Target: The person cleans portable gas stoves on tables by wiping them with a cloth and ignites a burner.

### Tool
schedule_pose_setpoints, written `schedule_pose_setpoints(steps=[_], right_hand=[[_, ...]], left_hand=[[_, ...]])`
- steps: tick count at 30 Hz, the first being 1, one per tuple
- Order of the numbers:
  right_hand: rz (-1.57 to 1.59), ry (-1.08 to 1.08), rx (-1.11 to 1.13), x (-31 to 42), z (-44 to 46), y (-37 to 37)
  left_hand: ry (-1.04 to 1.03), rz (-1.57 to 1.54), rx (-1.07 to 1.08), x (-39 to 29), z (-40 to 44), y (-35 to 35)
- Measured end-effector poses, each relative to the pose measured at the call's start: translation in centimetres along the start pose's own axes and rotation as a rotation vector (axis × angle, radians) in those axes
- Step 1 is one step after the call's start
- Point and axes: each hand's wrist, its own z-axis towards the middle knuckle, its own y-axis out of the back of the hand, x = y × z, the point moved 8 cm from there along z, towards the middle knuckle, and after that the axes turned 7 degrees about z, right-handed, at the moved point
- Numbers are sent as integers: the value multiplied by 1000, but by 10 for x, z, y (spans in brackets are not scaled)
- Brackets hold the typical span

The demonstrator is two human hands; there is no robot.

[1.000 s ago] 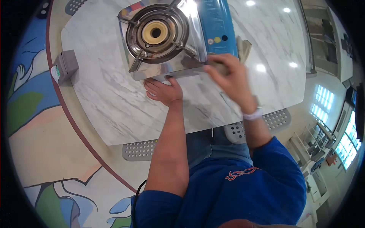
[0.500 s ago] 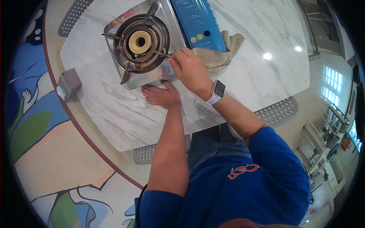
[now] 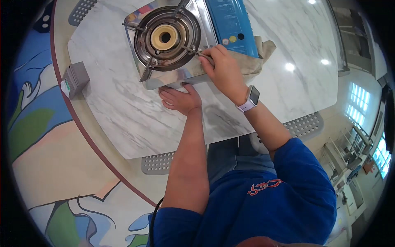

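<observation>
A portable gas stove with a shiny metal top (image 3: 175, 76) and a blue side cover (image 3: 231, 24) stands on the marble-patterned table. Fingers spread, my left hand (image 3: 181, 99) rests against the stove's near side. My right hand (image 3: 224, 72), with a watch on the wrist, is closed in a pinch at the near right pot support (image 3: 195, 51) beside the round burner (image 3: 164, 37). Its fingertips partly hide what they grip. A beige cloth (image 3: 246, 64) lies under and beyond this hand, along the stove's near right corner.
A grey box (image 3: 76, 79) sits at the table's left edge. Perforated grey seats (image 3: 302, 125) show beyond the near edge of the marble-patterned table (image 3: 123, 119). A painted mural (image 3: 61, 156) curves along the left.
My right hand has come in from the stove's right corner to the pot support, and the cloth now shows more fully. My left hand keeps its place against the stove. The view has shifted.
</observation>
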Motion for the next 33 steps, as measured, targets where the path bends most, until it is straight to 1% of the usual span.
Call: schedule_pose_setpoints(steps=[3, 9, 12, 18, 22, 26, 27, 30, 33], right_hand=[[-34, 60, 6, -3, -1, -3], [59, 53, 30, -3, -2, 1], [73, 55, 13, -4, -3, 0], [113, 51, -46, -9, -6, -1], [108, 57, -84, -9, -8, 1], [76, 46, -77, -12, -10, -1], [55, 55, -84, -11, -9, 1], [157, 1, -54, -9, -9, 7], [182, 99, -105, 19, -19, 44]], left_hand=[[1, -12, -4, 0, -1, 0], [-5, 6, -30, 0, -2, 0], [-37, 41, -9, -1, 0, -1], [-5, -37, 38, -5, -2, 7], [9, -11, -1, -1, 0, 0], [21, 18, 16, 4, -1, -3], [26, 10, 21, 3, -1, -4], [7, 41, 5, 4, -2, -7], [-5, -3, -27, 4, -1, -3]])
